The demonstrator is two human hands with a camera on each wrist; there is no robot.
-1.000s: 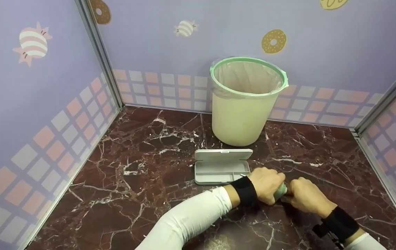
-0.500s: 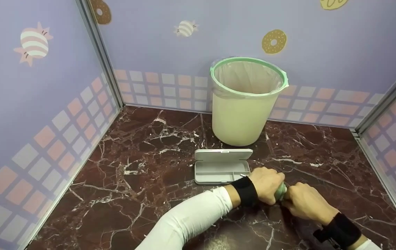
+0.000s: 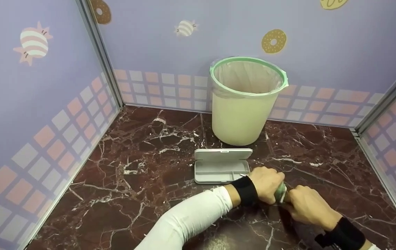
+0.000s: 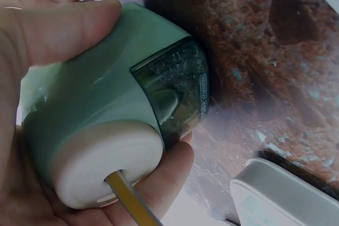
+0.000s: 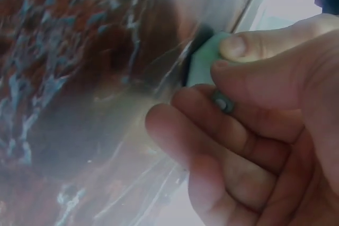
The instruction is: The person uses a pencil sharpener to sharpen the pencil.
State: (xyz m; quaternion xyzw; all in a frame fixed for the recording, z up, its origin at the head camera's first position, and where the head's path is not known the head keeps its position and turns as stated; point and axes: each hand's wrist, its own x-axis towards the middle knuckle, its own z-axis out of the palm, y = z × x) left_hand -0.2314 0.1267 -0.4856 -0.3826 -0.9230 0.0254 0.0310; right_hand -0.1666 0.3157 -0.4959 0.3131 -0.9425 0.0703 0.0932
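Observation:
My left hand [image 3: 266,184] grips a green pencil sharpener [image 4: 100,91], thumb along one side and fingers round the other. The left wrist view shows a yellow pencil [image 4: 130,197] stuck into the hole of its pale round face [image 4: 106,154], and a dark see-through shavings window [image 4: 177,91]. On the sharpener's far side is my right hand [image 3: 309,205], its fingers curled round a small dark green crank knob [image 5: 223,102] with a pale end. From the head view both hands hide most of the sharpener, close over the marbled tabletop [image 3: 170,208].
Left of the hands lies an open grey pencil case [image 3: 213,166] with divided compartments, its lid raised. Behind it stands a pale yellow bin [image 3: 239,119] with a green rim and a plastic liner. Patterned panels [image 3: 163,45] enclose the tabletop at the back and sides.
My right hand has shifted slightly down and to the right, still at the sharpener's side. The left hand, the pencil case and the bin have stayed in place.

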